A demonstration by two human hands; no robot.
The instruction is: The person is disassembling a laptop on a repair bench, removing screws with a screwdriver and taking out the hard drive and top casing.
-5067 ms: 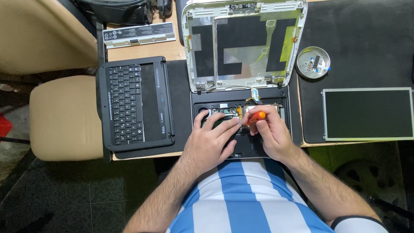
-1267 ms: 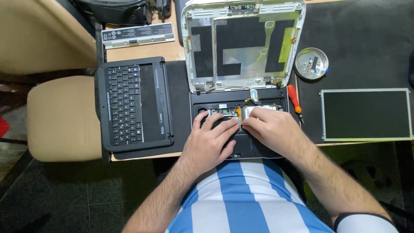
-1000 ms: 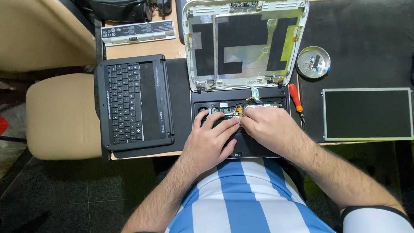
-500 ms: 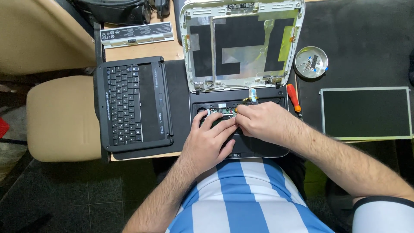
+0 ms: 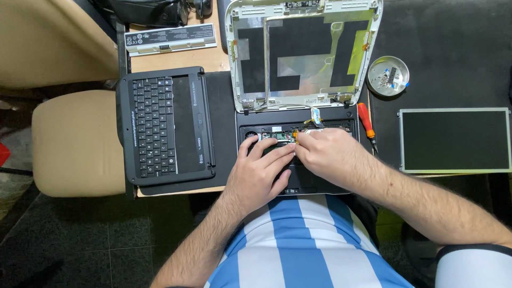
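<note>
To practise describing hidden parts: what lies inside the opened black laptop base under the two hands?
Inside the laptop base, a strip of circuit board with small parts shows along the back edge. The left hand and right hand cover the middle, so what lies beneath them cannot be seen.

I take this for a home repair corner: a wooden worktop (image 5: 176, 58) with a black mat (image 5: 453, 48), a dismantled laptop (image 5: 298, 106), a screw dish (image 5: 389, 76), a cushioned stool (image 5: 74, 141) alongside.
</note>
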